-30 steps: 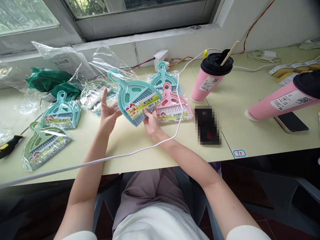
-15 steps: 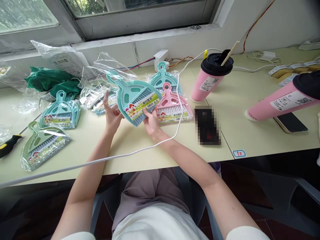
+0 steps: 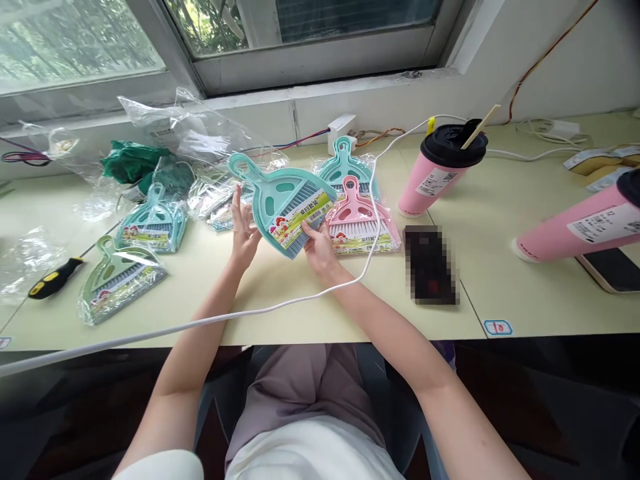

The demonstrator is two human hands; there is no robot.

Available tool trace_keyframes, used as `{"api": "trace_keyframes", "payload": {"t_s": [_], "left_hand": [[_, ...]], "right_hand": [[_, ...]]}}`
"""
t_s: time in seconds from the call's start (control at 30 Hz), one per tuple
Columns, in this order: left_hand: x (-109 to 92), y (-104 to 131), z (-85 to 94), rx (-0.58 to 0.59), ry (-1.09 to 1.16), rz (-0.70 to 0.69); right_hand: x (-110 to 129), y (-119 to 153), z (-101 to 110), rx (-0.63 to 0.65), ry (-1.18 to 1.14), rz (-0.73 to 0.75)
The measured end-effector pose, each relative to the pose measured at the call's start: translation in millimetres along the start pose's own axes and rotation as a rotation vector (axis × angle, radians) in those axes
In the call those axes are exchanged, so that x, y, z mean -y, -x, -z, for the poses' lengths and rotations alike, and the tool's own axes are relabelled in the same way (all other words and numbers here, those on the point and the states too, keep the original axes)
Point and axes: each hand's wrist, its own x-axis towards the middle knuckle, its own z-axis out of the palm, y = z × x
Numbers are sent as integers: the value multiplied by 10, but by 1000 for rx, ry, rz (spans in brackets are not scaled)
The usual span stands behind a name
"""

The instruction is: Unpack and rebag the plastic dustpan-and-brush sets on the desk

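Both hands are closed on a teal dustpan-and-brush set (image 3: 287, 210), held mid-frame above the desk (image 3: 350, 307). Its lower edge is gripped by the right hand (image 3: 320, 250); its left side by the left hand (image 3: 244, 230).

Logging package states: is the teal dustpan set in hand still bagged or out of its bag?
Out: the teal set between left hand and right hand shows no film; the pink set has a glossy bag.

A dark flat object (image 3: 430, 265) on the table (image 3: 350, 313) is blurred out (what it is cannot be told). The right-hand pink cup (image 3: 583, 227) is cut off by the frame edge.
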Motion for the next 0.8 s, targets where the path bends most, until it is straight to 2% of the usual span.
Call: {"api": "trace_keyframes", "payload": {"t_s": [0.13,0.33,0.43,0.53,0.7,0.8], "left_hand": [[-58,-7,-50,-75,49,-47],[79,-43,57,-140,-4,-80],[142,-50,103,-70,-49,-55],[127,-24,85,16,-65,26],[-51,30,21,154,-78,212],[-151,7,129,319,-69,250]], "right_hand": [[14,27,-29,42,52,-54],[47,17,-28,57,90,-33],[73,34,-47,78,99,-9],[87,53,-61,53,87,31],[80,62,-52,-35,53,60],[72,55,-32,-29,87,59]]}}
